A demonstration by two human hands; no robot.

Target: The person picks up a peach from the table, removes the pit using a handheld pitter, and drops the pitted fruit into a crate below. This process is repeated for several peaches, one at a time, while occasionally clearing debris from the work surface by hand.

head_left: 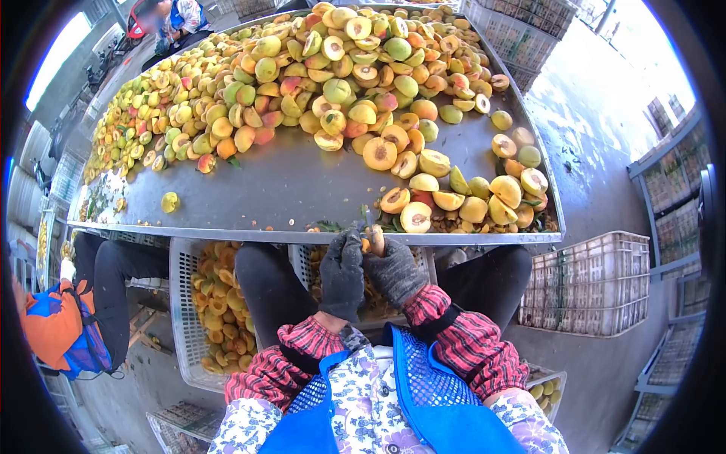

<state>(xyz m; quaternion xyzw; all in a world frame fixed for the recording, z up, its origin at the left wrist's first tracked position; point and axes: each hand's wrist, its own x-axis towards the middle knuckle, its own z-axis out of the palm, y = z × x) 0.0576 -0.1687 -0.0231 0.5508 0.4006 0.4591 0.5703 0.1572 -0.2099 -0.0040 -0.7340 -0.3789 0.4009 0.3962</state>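
- In the head view, we see the left hand (342, 276) and the right hand (395, 271) close together at the front edge of the table, both in dark grey gloves of rough knitted fabric.
- The fingers are bent and narrow around a small tan shape (376, 240), which shows between the hands; it is small and partly covered, so we cannot tell what it is, or if either hand holds it firmly.
- Just beyond the hands lies a halved fruit (415, 218), round and with yellow flesh, its brown centre facing up.
- Behind it, a big heap of fruit (340, 91), whole and cut, yellow, green and reddish, covers much of the table (302, 178), which is of smooth grey metal with a straight raised rim.
- Below the table, on the left, a pale plastic crate (184, 310) with perforated walls contains more yellow-orange pieces.
- On the right, we see a dirty whitish lattice crate (586, 284) on the smooth floor.
- The sleeve covers (480, 356) are red-and-black patterned cloth, gathered in folds.
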